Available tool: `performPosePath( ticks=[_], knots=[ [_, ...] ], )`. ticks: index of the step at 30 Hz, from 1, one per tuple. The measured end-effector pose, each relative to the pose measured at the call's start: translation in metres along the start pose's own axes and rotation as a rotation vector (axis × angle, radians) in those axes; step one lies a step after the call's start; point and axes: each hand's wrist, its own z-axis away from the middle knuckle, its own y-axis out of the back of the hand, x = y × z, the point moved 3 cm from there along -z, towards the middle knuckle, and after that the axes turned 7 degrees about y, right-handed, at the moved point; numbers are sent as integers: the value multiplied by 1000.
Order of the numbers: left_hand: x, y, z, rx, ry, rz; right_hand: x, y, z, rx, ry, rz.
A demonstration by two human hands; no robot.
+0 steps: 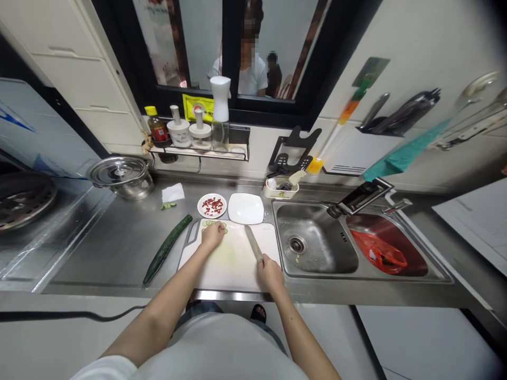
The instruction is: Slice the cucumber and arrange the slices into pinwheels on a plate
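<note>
A white cutting board (237,264) with a grey handle lies on the steel counter. Over its upper left part is my left hand (213,236), fingers bent down at several thin green cucumber slices (207,224); whether it grips any is too small to tell. My right hand (271,272) is wrapped round the handle of a knife (253,243), whose blade points away over the board's right side. Behind the board stand a small plate of chopped red pieces (212,206) and an empty white plate (246,208). A whole cucumber (167,250) lies left of the board.
A double sink (317,237) with a red plastic bag (378,252) is at the right. A lidded steel pot (130,179) stands at the back left, near a white tissue (173,193). Bottles and jars fill a wall shelf (202,150). A person's reflection shows in the window.
</note>
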Motion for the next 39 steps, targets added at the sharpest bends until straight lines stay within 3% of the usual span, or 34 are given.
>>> performPosePath(
  ticks=[3, 8, 15, 22, 26, 39],
  knots=[
    [-19, -3, 11, -53, 80, 105, 1, -1, 0, 0, -7, 9],
    [-42, -8, 35, -91, 91, 188, 5, 1, 2, 14, -13, 15],
    [-38, 2, 56, -21, 54, 55, 0, 3, 15, 9, 128, 48],
    [-48, 4, 55, 44, 80, 12, -17, 8, 29, -78, 312, 199],
    [-51, 2, 52, 43, 101, 38, -23, 7, 31, -144, 337, 270],
    [-51, 4, 51, 28, 111, 79, -31, 4, 28, -170, 374, 296]
  ],
)
